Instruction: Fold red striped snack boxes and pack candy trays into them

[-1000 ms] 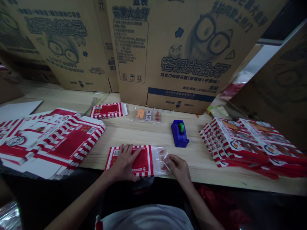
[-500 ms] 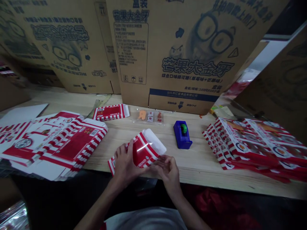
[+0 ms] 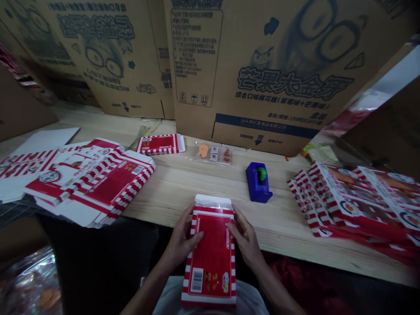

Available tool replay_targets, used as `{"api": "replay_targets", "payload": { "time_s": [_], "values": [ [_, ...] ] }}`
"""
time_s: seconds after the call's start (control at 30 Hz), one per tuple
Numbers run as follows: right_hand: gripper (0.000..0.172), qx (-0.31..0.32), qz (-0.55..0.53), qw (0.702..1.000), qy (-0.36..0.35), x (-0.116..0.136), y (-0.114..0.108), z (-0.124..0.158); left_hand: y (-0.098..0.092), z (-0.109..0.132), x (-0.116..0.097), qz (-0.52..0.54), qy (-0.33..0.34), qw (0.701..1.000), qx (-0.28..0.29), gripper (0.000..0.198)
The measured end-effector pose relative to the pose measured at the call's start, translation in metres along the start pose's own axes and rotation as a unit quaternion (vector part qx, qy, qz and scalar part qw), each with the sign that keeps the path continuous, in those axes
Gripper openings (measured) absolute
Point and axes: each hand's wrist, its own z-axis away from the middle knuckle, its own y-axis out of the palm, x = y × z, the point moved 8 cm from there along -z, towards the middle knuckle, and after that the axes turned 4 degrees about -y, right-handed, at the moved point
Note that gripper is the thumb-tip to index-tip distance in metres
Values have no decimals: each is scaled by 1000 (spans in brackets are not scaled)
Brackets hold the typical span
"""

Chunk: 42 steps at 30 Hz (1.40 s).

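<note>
Between my two hands is a red and white striped candy box (image 3: 214,253), its printed back facing up and a white end flap (image 3: 213,200) sticking out at the far end. My left hand (image 3: 183,238) grips the box's left edge, thumb on top. On the opposite edge, my right hand (image 3: 245,236) is closed with its thumb over the red panel. The box is held at the table's near edge, over my lap. A blue tape dispenser (image 3: 258,186) with a green core stands beyond my right hand.
Unfilled striped cartons (image 3: 108,183) are piled on the left. Stacked finished-looking boxes (image 3: 357,201) occupy the right. A single box (image 3: 160,144) and a clear tray of candies (image 3: 213,154) lie before large cardboard cartons (image 3: 262,78). A bag of orange pieces (image 3: 36,280) sits low left.
The box has turned from slanted to lengthwise and come nearer my body. My right hand has moved from its flap end to its right edge. The view has shifted.
</note>
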Motion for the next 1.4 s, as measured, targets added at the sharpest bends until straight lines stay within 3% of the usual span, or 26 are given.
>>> {"api": "replay_targets", "payload": {
  "time_s": [0.13,0.23,0.33,0.47,0.57,0.63,0.7,0.8,0.87,0.93,1.03,1.2,1.4],
  "values": [
    [30,5,75,997,-15,2,3,3,9,5,7,151,-42,987,35,66],
    [17,24,115,992,-39,7,8,2,3,1,8,136,-50,989,-8,38],
    [23,22,122,990,-64,14,10,0,-7,-4,4,126,-47,989,-67,26],
    [19,-20,38,999,-28,16,8,-4,-12,-7,-2,172,-56,977,-110,28],
    [31,-1,-63,997,34,14,14,-8,-15,-6,-2,222,-70,963,-137,31],
    [25,34,-89,992,78,11,20,-9,-15,-8,-3,241,-74,960,-119,40],
    [14,51,-80,992,88,10,22,-11,-11,-10,-2,229,-84,968,-65,37],
    [13,52,-5,999,10,18,17,-13,-16,-12,-5,138,-57,988,-38,16],
    [12,66,55,995,-46,25,17,-12,-23,-10,-12,68,-11,996,-52,15],
    [15,91,82,991,-55,26,19,-9,-24,-8,-18,36,5,998,-46,16],
    [22,110,86,990,-25,23,20,-9,-22,-5,-19,47,-28,998,-27,24],
    [16,130,115,985,-9,31,23,-22,-25,-9,-17,131,-96,987,-8,22],
    [15,168,106,980,17,46,31,-40,-29,-22,-25,160,-140,977,31,22]
  ]
}}
